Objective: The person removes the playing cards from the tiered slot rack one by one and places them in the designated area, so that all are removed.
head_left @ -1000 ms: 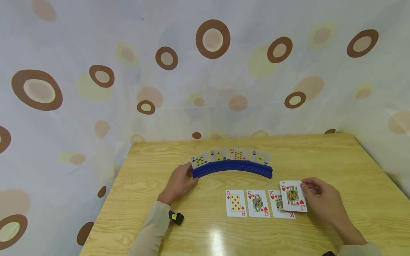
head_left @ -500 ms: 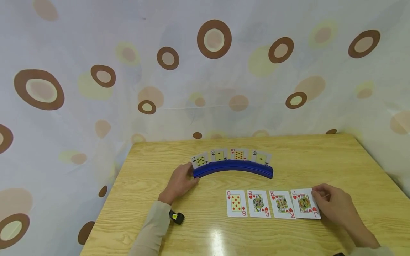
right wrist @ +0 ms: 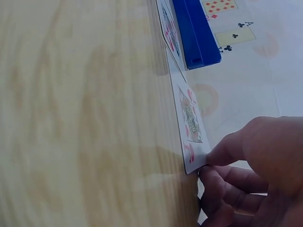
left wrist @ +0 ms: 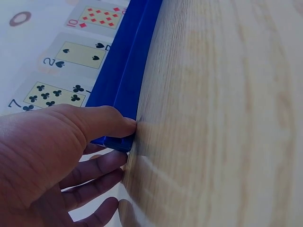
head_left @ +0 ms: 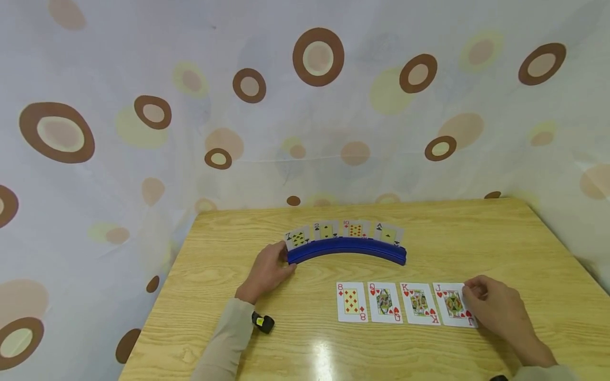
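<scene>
My left hand (head_left: 268, 271) grips the left end of a curved blue playing card holder (head_left: 346, 247), thumb along its front, as the left wrist view also shows. Upright in the holder stand a seven of clubs (head_left: 298, 238), a two of spades (head_left: 326, 230), a ten of diamonds (head_left: 355, 229) and an ace of clubs (head_left: 388, 235). In front of it, face up on the table, a jack of hearts (head_left: 451, 304) ends a row at the right. Thumb and fingers of my right hand (head_left: 498, 307) pinch that jack's right edge; the right wrist view shows them at its corner (right wrist: 191, 165).
Left of the jack lie an eight of diamonds (head_left: 351, 302), a queen of hearts (head_left: 384, 302) and a king of hearts (head_left: 419, 304). The wooden table (head_left: 229, 233) meets a spotted cloth backdrop (head_left: 267, 132) at the back and sides.
My right hand has carried the jack of hearts rightward and down from above the king to the row's right end, where it now lies flat. The left hand stays at the holder.
</scene>
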`<state>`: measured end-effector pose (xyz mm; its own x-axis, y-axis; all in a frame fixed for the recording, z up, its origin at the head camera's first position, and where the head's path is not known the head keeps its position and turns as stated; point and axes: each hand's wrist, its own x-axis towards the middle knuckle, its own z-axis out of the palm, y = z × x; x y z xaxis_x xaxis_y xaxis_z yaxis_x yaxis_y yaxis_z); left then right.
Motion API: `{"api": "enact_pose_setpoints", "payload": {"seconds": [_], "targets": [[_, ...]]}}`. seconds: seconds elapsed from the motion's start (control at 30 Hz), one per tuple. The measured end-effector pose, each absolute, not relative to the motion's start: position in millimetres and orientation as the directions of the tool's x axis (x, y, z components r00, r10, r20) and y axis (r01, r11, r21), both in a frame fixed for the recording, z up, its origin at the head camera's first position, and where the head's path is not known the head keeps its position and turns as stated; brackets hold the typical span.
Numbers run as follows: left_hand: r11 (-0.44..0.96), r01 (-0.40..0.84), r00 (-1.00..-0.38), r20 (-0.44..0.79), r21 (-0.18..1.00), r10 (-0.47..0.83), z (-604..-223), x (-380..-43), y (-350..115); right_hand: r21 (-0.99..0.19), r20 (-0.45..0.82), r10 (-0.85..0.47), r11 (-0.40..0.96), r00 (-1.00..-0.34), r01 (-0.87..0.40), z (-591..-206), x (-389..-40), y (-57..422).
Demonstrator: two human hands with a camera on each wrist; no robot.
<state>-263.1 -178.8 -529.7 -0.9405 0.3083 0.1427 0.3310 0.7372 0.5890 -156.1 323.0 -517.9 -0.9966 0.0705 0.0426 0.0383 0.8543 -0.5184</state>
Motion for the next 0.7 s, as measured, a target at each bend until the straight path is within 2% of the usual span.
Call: {"api": "enact_pose_setpoints", "payload": {"seconds": [0.23, 0.7], "targets": [[0.763, 0.279, -0.956, 0.093, 0.583, 0.279, -521.5, -259.9, -174.3, -0.537, 0.024, 0.102, 0.84, -0.995, 0.073, -515.7, -154.6, 321.8], [0.765, 0.282, -0.955, 0.094, 0.579, 0.281, -521.3, -259.9, -175.6, -0.555, 0.067, 0.131, 0.829, -0.989, 0.073, -517.3, -153.5, 315.3]]}}
